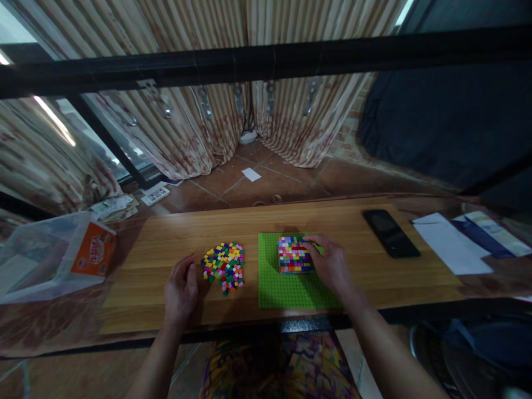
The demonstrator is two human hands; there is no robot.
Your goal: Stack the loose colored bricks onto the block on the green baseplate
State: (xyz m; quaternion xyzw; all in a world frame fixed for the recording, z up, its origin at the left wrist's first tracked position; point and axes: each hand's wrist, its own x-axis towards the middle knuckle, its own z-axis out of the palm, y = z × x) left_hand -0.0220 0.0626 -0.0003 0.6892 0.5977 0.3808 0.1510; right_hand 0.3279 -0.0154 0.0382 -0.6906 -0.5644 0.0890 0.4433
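A block of small multicoloured building bricks (294, 256) stands on a green studded baseplate (274, 293). My right hand (331, 265) reaches over the plate, its thumb and forefinger closed at the block's upper right corner; anything between the fingertips is too small to make out. Left of the plate lies a loose pile of small coloured bricks (224, 265). Beside that pile, my left hand (182, 288) rests on the wooden board with its fingers curled in towards the thumb. What it may hold is hidden.
The wooden board (162, 238) carries a black phone (390, 233) at right. Beyond it lie white papers (453, 244). A clear plastic box (45, 249) with an orange label stands at far left. A dark metal bar (266, 62) crosses before the curtains.
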